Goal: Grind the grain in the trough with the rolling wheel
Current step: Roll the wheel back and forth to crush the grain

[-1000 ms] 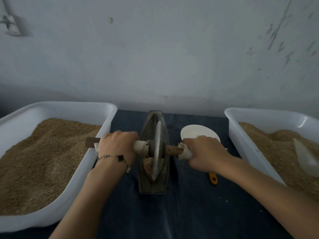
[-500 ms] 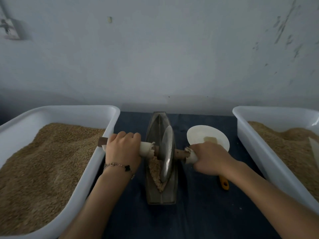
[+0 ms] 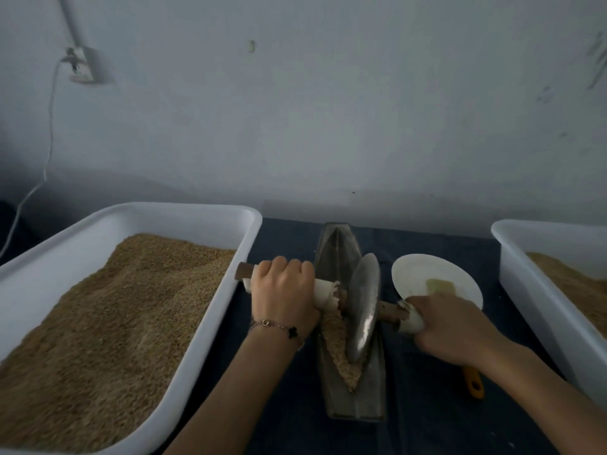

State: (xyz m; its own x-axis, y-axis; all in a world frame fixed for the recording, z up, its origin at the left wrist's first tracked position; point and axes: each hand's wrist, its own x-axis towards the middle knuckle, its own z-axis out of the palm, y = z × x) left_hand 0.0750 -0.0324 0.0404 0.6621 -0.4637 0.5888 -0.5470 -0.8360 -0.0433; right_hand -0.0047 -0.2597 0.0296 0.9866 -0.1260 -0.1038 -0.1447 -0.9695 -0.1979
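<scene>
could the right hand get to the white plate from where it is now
Probably yes: the white plate lies just beyond the right hand with nothing between them, but that hand would first have to release its grip on the axle handle.

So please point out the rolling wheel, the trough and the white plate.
rolling wheel (image 3: 363, 307), head view, on its metal face.
trough (image 3: 335, 247), head view, on its bare far end.
white plate (image 3: 417, 272), head view, on its bare surface.
</scene>
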